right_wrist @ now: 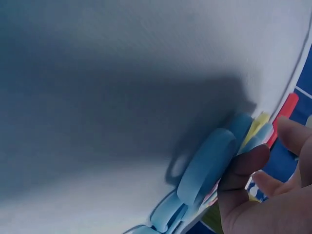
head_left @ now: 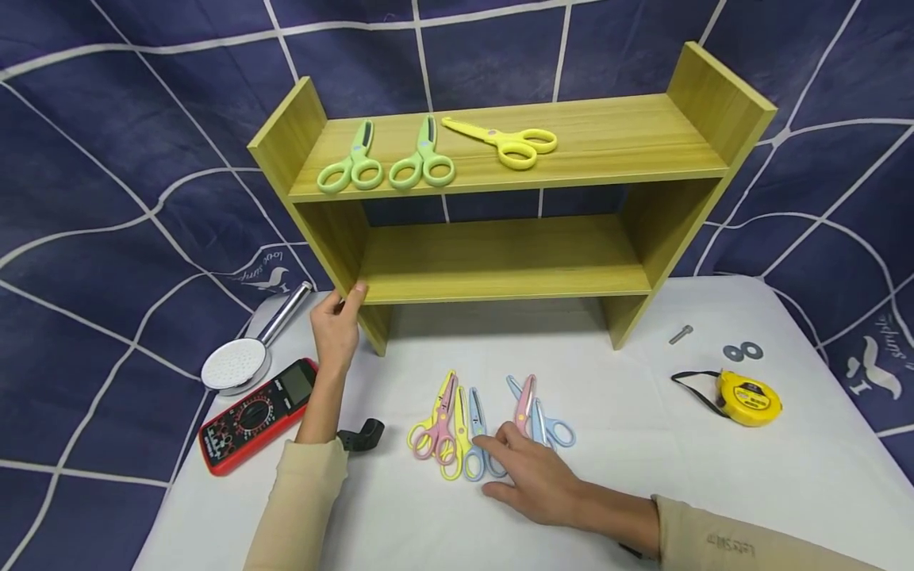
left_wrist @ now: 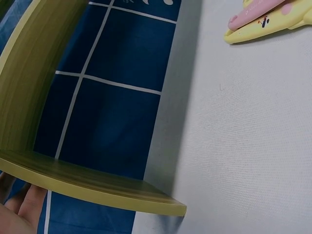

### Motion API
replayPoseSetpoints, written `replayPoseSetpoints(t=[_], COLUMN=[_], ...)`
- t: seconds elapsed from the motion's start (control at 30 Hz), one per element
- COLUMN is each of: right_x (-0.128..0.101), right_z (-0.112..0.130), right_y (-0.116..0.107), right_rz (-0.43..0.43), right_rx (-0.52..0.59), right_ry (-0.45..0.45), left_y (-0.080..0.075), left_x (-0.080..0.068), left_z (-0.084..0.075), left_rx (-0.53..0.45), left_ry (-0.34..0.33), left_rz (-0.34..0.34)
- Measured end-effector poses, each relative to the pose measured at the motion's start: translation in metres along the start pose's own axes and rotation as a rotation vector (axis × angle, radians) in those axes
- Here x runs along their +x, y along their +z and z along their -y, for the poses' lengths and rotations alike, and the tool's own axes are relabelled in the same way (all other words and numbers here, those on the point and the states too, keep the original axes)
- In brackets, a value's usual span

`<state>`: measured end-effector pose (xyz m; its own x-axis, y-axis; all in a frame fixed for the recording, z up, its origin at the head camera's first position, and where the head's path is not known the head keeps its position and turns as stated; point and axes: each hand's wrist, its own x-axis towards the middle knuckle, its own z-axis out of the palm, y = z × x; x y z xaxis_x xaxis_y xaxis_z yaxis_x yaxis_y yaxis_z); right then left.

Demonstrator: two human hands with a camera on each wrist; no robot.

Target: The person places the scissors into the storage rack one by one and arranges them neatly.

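My left hand [head_left: 336, 329] holds the left side panel of a two-tier wooden shelf [head_left: 500, 289], thumb at the front edge and fingers [left_wrist: 33, 207] against the outer face. My right hand [head_left: 531, 476] reaches low over the scissors on the table, thumb and index finger spread apart, fingertips right at the handles of blue scissors [head_left: 474, 464]. Beside these lie yellow scissors [head_left: 460, 432] and pink scissors [head_left: 441, 432] in an overlapping group. To the right, another pink pair [head_left: 525, 400] overlaps more blue scissors [head_left: 562, 432], partly hidden by my right hand.
On the upper tier lie two green scissors [head_left: 423, 162] and one yellow pair [head_left: 517, 147]. A shower head [head_left: 236, 365], a red multimeter [head_left: 257, 416] and a black curved object [head_left: 366, 434] are at left. A bolt [head_left: 681, 335], two washers [head_left: 751, 350] and a yellow tape measure [head_left: 748, 398] are at right.
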<state>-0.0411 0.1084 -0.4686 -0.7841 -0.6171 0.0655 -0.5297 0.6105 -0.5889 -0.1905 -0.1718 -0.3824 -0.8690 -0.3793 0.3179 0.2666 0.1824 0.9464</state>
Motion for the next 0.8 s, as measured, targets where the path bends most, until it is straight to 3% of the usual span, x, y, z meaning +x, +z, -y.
replayPoseSetpoints(t=[0.23,0.47,0.6,0.67,0.8], right_x=[0.010,0.014,0.015,0.014,0.012], right_z=[-0.001,-0.001,-0.002,-0.001,0.004], right_y=[0.001,-0.001,-0.008,-0.014,-0.031], right_rz=[0.075,0.107,0.145,0.153,0.100], right_rx=[-0.084,-0.208,-0.171,-0.127,-0.060], right_ry=[0.005,-0.045,-0.058,-0.060,-0.092], left_y=[0.000,0.000,0.000,0.000,-0.001], left_x=[0.000,-0.001,-0.001,0.003,0.005], left_z=[0.001,-0.001,-0.001,0.010,0.016], left_rx=[-0.014,0.021,0.019,0.015,0.003], left_ry=[-0.013,-0.019,-0.015,-0.008,0.005], left_rz=[0.011,0.006,0.013,0.000,-0.015])
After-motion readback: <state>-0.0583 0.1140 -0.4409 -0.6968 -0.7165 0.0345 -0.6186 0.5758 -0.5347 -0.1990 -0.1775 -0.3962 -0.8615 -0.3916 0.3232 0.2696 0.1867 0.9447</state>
